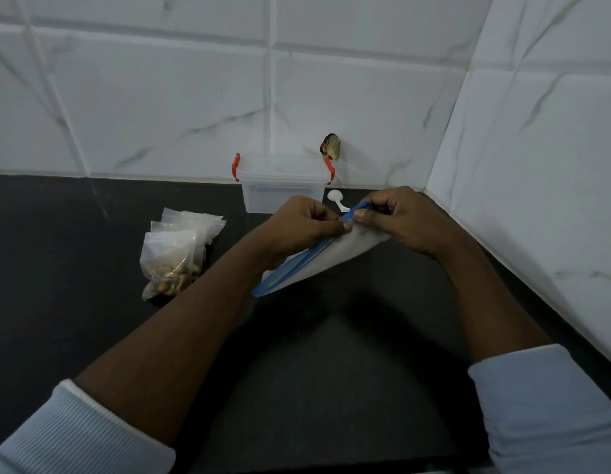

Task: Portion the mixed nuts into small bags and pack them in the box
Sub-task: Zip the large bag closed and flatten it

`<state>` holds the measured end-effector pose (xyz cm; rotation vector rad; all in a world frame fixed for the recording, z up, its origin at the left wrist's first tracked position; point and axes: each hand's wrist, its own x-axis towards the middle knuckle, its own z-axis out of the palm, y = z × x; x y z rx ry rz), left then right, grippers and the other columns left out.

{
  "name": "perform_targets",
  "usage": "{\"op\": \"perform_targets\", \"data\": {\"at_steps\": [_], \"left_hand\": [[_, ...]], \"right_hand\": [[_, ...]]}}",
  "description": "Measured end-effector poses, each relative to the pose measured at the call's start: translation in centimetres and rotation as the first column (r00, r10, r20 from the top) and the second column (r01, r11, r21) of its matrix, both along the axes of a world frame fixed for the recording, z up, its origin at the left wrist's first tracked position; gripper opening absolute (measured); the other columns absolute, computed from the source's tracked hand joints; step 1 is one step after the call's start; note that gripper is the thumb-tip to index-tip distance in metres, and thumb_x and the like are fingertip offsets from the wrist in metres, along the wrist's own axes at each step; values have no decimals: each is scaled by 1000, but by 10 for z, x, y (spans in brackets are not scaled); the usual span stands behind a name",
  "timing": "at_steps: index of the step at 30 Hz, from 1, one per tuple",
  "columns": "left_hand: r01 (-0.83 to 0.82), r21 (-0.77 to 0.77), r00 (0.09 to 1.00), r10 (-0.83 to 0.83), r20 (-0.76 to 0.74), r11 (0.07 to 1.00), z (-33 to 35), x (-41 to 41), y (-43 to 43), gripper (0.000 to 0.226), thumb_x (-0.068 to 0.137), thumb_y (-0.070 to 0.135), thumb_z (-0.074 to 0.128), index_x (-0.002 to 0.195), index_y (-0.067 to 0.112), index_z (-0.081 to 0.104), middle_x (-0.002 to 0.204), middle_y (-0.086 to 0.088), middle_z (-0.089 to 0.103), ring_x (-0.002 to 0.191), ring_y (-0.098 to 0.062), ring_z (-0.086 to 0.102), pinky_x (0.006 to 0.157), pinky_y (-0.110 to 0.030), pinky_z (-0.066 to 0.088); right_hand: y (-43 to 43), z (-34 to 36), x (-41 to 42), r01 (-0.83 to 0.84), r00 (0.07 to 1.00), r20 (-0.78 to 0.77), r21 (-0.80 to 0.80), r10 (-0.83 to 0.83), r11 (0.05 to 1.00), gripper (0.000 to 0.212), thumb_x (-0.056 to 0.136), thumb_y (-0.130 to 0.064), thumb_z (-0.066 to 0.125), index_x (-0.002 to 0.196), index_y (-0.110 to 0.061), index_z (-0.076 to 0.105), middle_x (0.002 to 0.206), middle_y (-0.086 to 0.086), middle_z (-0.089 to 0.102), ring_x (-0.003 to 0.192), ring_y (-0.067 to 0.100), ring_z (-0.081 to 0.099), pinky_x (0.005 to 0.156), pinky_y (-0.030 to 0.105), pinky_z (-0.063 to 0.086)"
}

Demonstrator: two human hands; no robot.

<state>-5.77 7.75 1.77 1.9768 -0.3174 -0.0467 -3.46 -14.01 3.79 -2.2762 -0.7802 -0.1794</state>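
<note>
Head view: both hands, left and right, pinched on limp, probably slippery zip bag; best gripped along blue seal.

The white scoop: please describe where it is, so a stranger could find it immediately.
Look at the clear box with red latches standing against the tiled back wall. The scoop lies on the dark counter just right of it, partly hidden behind the right hand. It is the only white utensil there.

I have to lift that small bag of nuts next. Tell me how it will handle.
The small bag of nuts is thin clear film, so probably floppy and a bit slippery. The nuts sit bunched at the bottom, so it will likely sag there when lifted by its top. It probably won't roll.
</note>
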Motion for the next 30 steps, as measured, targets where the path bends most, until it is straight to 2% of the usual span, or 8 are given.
{"op": "perform_targets", "data": {"at_steps": [2, 5, 9, 11, 14, 19, 23, 30], "left_hand": [[22, 43, 999, -20, -48, 999, 1, -1, 4, 13, 92, 22, 74, 82, 14, 74, 86, -5, 72, 78, -12, 61, 69, -24, 50], [15, 47, 999, -13, -41, 999, 1, -1, 5, 11, 92, 20, 73, 83, 14, 75, 94, -7, 74, 85, -15, 64, 76, -28, 53], [19, 72, 1000, -18, -14, 997, 0, -2, 3, 12, 94, 17, 71, 84, 11, 73, 98, -11, 74, 87, -15, 66, 78, -28, 54], [25, 65, 1000, -24, -11, 998, 1, -3, 3, 12, 93, 17, 71, 83, 12, 73, 93, -7, 73, 83, -11, 65, 72, -24, 51], [47, 66, 998, -43, -55, 997, 3, -3, 4, 16, 93, 18, 71, 77, 15, 70, 86, -2, 69, 81, -9, 62, 71, -23, 49], [49, 106, 996, -41, -79, 993, 5, -2, 10, 17, 92, 20, 72, 77, 13, 73, 98, -15, 73, 96, -25, 66, 93, -42, 55], [49, 118, 998, -43, -50, 992, 5, -3, 8, 16, 93, 16, 71, 83, 5, 73, 101, -19, 73, 96, -24, 65, 96, -45, 54], [92, 182, 989, -69, -127, 979, 4, 3, 11, 29, 96, 20, 68, 109, -6, 70, 107, -10, 71, 106, -27, 64, 95, -39, 54]], "right_hand": [[-4, -3, 5, 26, 1000, 15, -23, -26, 999, 12, 102, -26, 63, 98, -29, 75, 85, 6, 71, 74, 9, 59, 69, 25, 46], [-7, -3, 6, 27, 1000, 6, -36, -27, 999, 12, 102, -28, 63, 101, -24, 75, 88, 6, 71, 83, 21, 66, 74, 39, 50], [-5, -1, 0, -17, 992, -126, 95, 29, 995, 13, 100, -24, 66, 106, -16, 75, 80, -10, 70, 72, -5, 61, 65, 10, 46], [-4, -3, 1, -22, 987, -155, 100, 37, 995, 13, 95, -28, 72, 105, -21, 76, 90, -6, 73, 80, 0, 64, 71, 13, 49], [-2, -5, 4, -26, 993, -115, 29, 29, 999, 7, 92, -30, 76, 97, -25, 78, 93, 5, 72, 86, 18, 64, 77, 28, 48], [-4, -4, 5, 25, 996, -84, 14, -24, 1000, 9, 94, -33, 73, 94, -24, 76, 84, -4, 70, 76, 0, 59, 68, 15, 43], [-6, -8, 9, 14, 997, -74, -10, -15, 1000, 9, 94, -35, 73, 97, -27, 76, 92, 0, 71, 90, 21, 64, 79, 34, 49], [-9, -6, 7, 26, 998, -57, -42, -28, 999, 6, 94, -30, 73, 97, -26, 75, 95, -1, 70, 88, 16, 62, 75, 29, 47]]}}
